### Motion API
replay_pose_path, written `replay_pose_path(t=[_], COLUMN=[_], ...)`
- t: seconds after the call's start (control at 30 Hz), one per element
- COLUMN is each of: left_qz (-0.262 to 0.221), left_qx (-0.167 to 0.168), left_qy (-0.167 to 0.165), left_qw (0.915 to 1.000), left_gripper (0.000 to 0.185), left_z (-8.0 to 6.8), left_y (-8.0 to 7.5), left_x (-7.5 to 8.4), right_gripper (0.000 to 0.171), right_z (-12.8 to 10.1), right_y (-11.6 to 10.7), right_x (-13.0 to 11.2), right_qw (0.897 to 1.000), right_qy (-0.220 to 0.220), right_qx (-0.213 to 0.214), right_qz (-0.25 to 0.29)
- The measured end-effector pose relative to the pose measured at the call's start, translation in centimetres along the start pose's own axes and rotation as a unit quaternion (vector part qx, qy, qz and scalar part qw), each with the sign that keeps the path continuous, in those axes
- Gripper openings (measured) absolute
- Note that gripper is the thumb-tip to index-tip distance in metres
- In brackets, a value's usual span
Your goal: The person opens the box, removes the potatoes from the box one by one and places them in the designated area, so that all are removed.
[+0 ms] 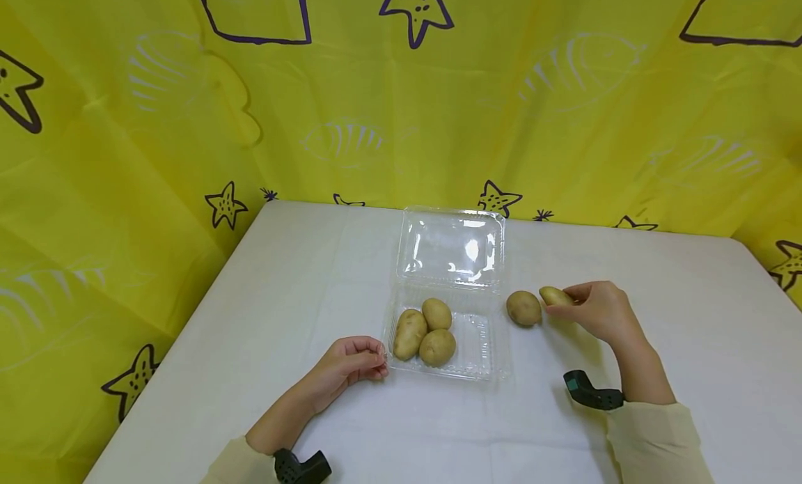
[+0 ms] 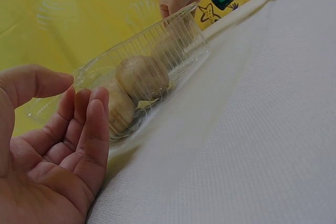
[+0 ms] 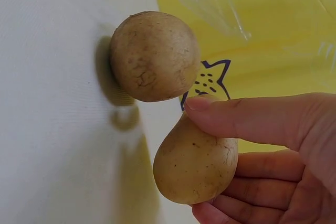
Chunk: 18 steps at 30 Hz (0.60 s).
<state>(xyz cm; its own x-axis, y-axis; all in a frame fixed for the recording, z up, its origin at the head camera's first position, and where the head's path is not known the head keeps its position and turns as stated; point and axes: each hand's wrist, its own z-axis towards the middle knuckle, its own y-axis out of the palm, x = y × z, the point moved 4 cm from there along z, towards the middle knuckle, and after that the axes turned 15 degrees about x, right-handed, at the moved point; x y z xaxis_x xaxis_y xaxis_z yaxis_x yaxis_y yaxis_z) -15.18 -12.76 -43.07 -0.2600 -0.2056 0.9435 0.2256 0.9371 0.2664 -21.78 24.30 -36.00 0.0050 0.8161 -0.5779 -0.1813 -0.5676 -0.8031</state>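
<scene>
A clear plastic clamshell container [image 1: 479, 345] lies with its lid [image 1: 450, 251] folded back, and three potatoes [image 1: 410, 334] sit in the left part of its base. My left hand [image 1: 354, 362] pinches the container's left rim between thumb and curled fingers. In my right hand [image 1: 604, 310] a small potato [image 3: 194, 163] is held between thumb and fingers, raised over the cloth to the container's right. Just left of that hand, a rounder potato [image 1: 523, 308] with rough, cracked skin rests on the table.
A white cloth covers the table [image 1: 301, 275]. Behind it and along the left hangs a yellow curtain [image 1: 376, 87] printed with stars and fish. Each wrist wears a black camera [image 1: 592, 392].
</scene>
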Motion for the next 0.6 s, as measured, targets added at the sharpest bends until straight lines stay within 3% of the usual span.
replay_pose_path(t=[0.6], left_qz=[0.000], left_qx=[-0.001], left_qy=[0.003], left_qw=[1.0000], left_gripper=[0.005], left_z=[-0.01], left_y=[0.03], left_x=[0.05], right_gripper=[0.059], right_z=[0.05], right_y=[0.71], right_x=[0.70], right_qw=[0.999], right_qy=[0.032], right_qx=[-0.032], right_qz=[-0.008])
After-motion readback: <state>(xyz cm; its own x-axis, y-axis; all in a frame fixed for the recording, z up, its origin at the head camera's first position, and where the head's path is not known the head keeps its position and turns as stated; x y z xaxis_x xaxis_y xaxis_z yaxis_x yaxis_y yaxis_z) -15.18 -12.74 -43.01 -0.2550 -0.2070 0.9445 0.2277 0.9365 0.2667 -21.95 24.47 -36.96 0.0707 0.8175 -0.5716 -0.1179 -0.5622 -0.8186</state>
